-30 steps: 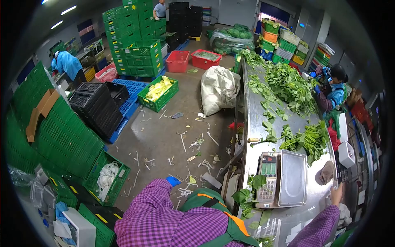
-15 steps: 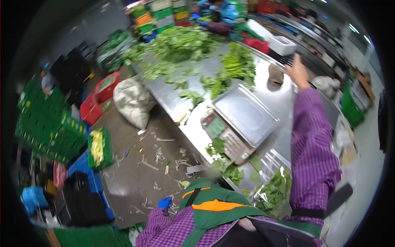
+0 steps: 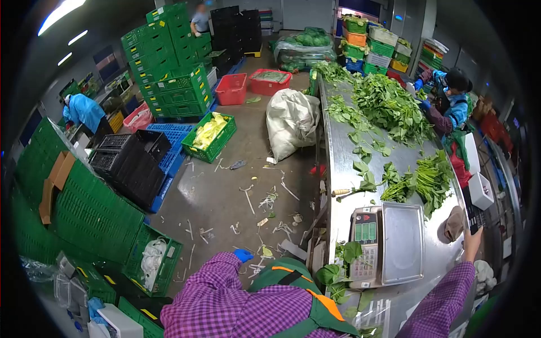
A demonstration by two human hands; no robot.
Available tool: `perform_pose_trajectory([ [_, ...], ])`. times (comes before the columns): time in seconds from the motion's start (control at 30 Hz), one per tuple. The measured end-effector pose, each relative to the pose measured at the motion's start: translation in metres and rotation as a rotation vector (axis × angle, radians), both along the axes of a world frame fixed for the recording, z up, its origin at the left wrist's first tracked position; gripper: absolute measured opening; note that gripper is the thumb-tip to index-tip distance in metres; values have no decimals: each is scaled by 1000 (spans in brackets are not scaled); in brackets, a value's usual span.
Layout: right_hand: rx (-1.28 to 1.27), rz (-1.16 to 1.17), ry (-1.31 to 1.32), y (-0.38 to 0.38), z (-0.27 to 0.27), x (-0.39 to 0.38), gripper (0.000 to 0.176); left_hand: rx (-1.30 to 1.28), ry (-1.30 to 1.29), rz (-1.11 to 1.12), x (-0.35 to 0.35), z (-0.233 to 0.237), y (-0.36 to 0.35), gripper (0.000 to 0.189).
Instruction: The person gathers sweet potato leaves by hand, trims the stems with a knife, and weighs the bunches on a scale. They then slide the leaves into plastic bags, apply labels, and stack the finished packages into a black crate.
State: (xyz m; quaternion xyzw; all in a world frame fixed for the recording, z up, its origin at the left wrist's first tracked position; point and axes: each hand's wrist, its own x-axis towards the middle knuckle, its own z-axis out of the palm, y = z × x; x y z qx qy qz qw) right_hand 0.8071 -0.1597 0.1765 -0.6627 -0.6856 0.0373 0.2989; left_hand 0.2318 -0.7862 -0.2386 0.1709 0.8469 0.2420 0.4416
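A long stainless-steel table point(image 3: 340, 169) carries green leaves and a grey electronic scale point(image 3: 401, 242). The right hand point(image 3: 472, 239) reaches a small black boxy device point(image 3: 476, 216) at the table's far edge. I judge this the reaching step, and taking it calls for closing fingers. Whether they grip now, I cannot tell. The device's long axis seems to point away from the person. The blue-gloved left hand point(image 3: 243, 255) hangs low, and its grip is unclear.
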Motion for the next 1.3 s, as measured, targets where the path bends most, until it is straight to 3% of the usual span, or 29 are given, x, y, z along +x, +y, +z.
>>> perform_pose_trajectory([
  [0.17,-114,-1,-10,-4,5,-8,74,-62,74,-128,6,6,20,43],
  [0.23,-44,-31,-68,-5,-4,-7,74,-27,64,-110,5,7,27,43],
  [0.3,-211,14,62,-35,6,-20,73,2,54,-99,5,9,33,44],
  [0.43,-124,20,177,-42,-31,2,71,14,79,-145,6,12,37,44],
  [0.57,-218,139,335,-73,-94,41,72,-20,95,-193,3,4,35,45],
  [0.7,-457,95,280,-138,-162,93,67,-35,77,-146,7,11,33,46],
  [0.77,-426,65,476,-166,-211,131,61,-36,81,-191,6,15,35,45],
  [0.83,-277,140,193,-202,-265,192,59,-5,131,-230,4,17,38,42],
  [0.9,-309,-48,200,-290,-184,129,53,23,181,-280,0,22,45,41],
  [0.93,-325,-140,209,-339,-131,84,51,109,112,-156,0,29,52,37],
  [1.03,-223,-112,543,-363,-248,200,52,395,-81,13,11,79,87,27],
  [1.07,108,-101,470,-393,-266,192,45,500,-190,34,23,107,103,26],
  [1.1,-7,-230,521,-428,-224,156,48,571,-320,43,37,134,121,25],
  [1.17,-262,-480,555,-470,-176,123,47,612,-404,-202,57,163,158,24],
  [1.2,-169,-465,447,-493,-194,133,47,547,-439,-297,78,191,173,25],
  [1.23,-75,-502,498,-517,-195,126,48,507,-466,-387,102,214,191,26],
  [1.3,-232,-720,379,-558,-167,103,53,467,-663,-534,138,215,209,25],
])
